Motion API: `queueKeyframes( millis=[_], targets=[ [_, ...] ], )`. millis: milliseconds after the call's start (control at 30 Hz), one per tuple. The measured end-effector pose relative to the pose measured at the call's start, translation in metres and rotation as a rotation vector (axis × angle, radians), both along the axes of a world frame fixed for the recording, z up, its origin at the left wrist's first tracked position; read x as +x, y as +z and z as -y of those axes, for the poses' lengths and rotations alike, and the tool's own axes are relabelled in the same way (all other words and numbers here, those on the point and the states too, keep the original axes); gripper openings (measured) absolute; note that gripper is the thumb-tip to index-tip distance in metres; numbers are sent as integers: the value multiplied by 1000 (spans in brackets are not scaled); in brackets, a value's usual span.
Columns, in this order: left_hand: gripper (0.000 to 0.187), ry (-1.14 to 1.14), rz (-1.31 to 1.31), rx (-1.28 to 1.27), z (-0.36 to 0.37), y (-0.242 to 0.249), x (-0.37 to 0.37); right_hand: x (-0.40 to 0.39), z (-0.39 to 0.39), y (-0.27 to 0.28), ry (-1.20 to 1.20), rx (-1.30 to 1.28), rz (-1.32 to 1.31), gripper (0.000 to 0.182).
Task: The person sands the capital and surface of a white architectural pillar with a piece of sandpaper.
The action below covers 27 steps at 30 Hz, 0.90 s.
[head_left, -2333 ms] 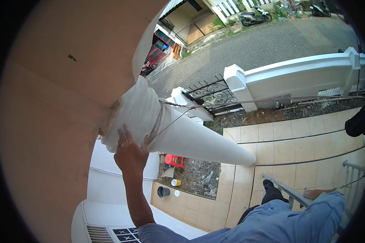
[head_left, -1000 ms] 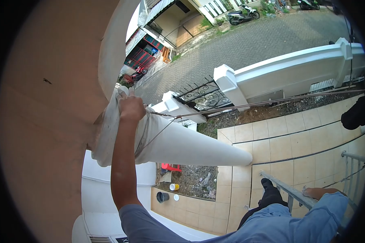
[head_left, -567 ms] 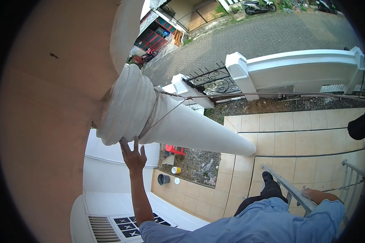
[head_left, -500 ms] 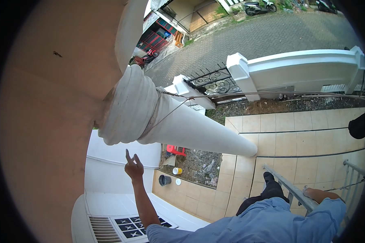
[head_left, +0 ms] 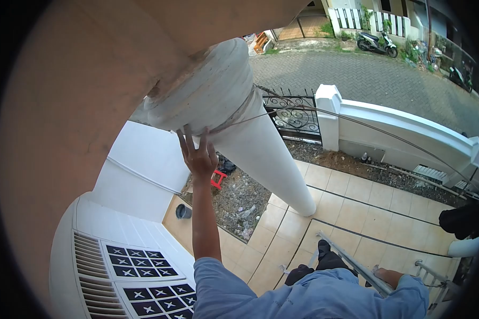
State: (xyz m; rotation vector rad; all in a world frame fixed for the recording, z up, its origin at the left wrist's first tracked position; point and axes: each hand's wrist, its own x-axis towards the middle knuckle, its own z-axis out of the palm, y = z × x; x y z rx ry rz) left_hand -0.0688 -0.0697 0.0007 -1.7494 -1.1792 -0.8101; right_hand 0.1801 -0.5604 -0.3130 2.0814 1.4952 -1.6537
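My left hand (head_left: 199,158) is raised with its fingers spread, the fingertips right at the lower edge of the moulded top (head_left: 213,87) of a white column (head_left: 279,165). A thin cord (head_left: 240,122) is tied around the column just under that moulding and runs off to the right. Lower down, my right hand (head_left: 377,270) is closed on the rail of a metal ladder (head_left: 354,262), its fingers partly hidden. My foot (head_left: 323,248) in dark footwear shows beside the ladder, high above the tiled floor.
A brown overhang (head_left: 90,74) fills the upper left, close to the head. Below stand a dark bucket (head_left: 183,211) and a red stool (head_left: 217,179). A white wall (head_left: 404,114) and an iron gate (head_left: 292,119) border the street. Dark cloth (head_left: 459,220) hangs at right.
My left hand has risen to the column's moulded top, its fingers going from pointing to spread. The view has turned, so the column stands steeper. My right hand stays on the ladder.
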Motion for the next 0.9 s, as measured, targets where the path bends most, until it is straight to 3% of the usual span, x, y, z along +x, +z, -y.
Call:
queueKeyframes(
  millis=[33, 67, 100, 167, 233, 300, 367, 400, 433, 500, 533, 600, 633, 700, 767, 800, 900],
  targets=[
    [44, -266, 599, 16, 1, -11, -6, 4, -2, 0, 3, 10, 12, 39],
    [48, -179, 1339, -128, 0, -27, -36, 8, -6, 0, 7, 21, 20, 39],
    [53, 102, 1141, -287, 18, -22, -53, 12, -11, -1, 14, 36, 32, 39],
    [59, -111, 789, -26, 3, -18, -47, 26, -34, -3, 30, 82, 68, 39],
    [64, -351, 957, 2, -16, 21, 0, 66, -66, -7, 81, 147, 146, 39],
    [73, -537, 1263, 66, -54, 20, 45, 105, -95, -6, 140, 205, 227, 39],
    [89, -244, 1115, 46, -36, 29, 133, 132, -120, 1, 192, 252, 290, 38],
    [93, -384, 951, -14, -24, 22, 159, 142, -133, 3, 216, 277, 318, 38],
    [79, -330, 794, 4, -8, 19, 182, 153, -144, 6, 239, 298, 345, 38],
    [50, -1043, 1106, -797, 26, 21, 181, 175, -159, 12, 280, 326, 400, 38],
    [50, -1050, 1129, -763, 31, 24, 172, 185, -167, 15, 295, 340, 424, 38],
    [36, -834, 1359, -224, 42, 28, 145, 198, -183, 19, 318, 367, 459, 38],
    [33, -847, 1548, 75, 35, 40, 127, 202, -188, 20, 328, 376, 471, 38],
    [35, -733, 1521, 112, -2, 42, 100, 205, -195, 21, 351, 389, 484, 38],
    [78, -527, 1443, 128, -33, 33, 86, 203, -198, 21, 362, 396, 492, 38],
    [102, -450, 1313, -98, -19, 30, 102, 203, -209, 22, 369, 411, 501, 38],
    [58, -526, 1020, -79, 29, 14, 78, 206, -220, 23, 370, 417, 520, 38]
  ],
)
